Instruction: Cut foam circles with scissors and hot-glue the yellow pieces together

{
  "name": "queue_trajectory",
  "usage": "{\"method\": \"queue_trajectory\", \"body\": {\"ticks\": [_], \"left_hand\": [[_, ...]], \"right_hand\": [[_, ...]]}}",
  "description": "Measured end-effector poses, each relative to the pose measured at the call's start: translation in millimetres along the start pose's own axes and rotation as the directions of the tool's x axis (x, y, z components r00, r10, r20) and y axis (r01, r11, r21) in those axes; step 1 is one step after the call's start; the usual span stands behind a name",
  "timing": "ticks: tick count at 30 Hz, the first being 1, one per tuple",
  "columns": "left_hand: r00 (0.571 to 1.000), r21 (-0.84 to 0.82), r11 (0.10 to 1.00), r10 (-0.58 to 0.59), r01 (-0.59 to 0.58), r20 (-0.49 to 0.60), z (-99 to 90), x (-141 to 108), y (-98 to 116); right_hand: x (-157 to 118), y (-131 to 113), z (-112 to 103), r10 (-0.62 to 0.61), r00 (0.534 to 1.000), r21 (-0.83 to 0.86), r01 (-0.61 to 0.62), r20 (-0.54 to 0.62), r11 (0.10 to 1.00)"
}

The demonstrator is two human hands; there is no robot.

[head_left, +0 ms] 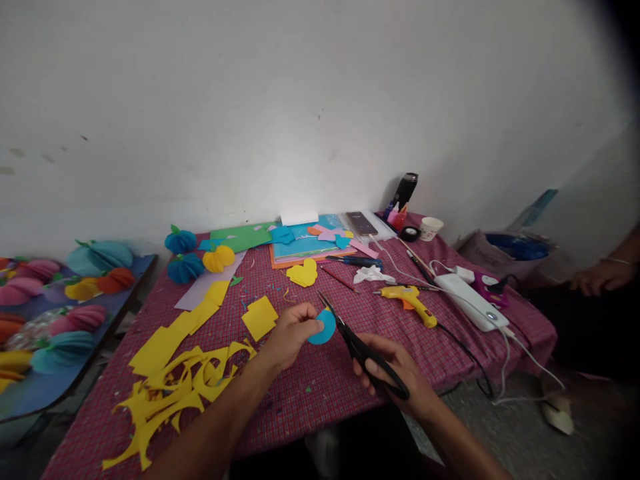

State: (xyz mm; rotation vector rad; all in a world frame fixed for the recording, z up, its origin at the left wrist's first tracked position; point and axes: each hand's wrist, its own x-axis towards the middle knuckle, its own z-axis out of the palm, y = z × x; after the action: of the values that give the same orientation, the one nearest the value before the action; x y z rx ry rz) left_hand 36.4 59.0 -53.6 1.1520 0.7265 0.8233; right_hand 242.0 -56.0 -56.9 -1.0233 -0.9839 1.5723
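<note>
My left hand (295, 333) pinches a blue paper disc (325, 328) between thumb and fingers, over the front middle of the table. Behind the disc's top edge a bit of yellow shows. My right hand (393, 370) is wrapped round the handles of black scissors (363, 350). Their blades point up and left and lie close beside the disc's right edge; whether they touch it I cannot tell. Left of my left hand lie yellow paper squares (261, 318). Beyond the hands is a stack of yellow cut shapes (302, 273).
Yellow scraps (185, 387) spread over the front left of the checked tablecloth (280, 420). A yellow glue gun (410, 300) and white power strip (467, 303) lie right. Paper pumpkins (183, 268) stand back left. A paper cup (430, 228) stands back right. Another person's hand (605, 277) is far right.
</note>
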Motion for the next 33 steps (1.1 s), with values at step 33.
{"method": "queue_trajectory", "body": {"ticks": [33], "left_hand": [[0.993, 0.035, 0.997, -0.076, 0.074, 0.086, -1.8, -2, 0]], "right_hand": [[-3, -9, -14, 0.056, 0.995, -0.019, -0.055, 0.077, 0.998]]}}
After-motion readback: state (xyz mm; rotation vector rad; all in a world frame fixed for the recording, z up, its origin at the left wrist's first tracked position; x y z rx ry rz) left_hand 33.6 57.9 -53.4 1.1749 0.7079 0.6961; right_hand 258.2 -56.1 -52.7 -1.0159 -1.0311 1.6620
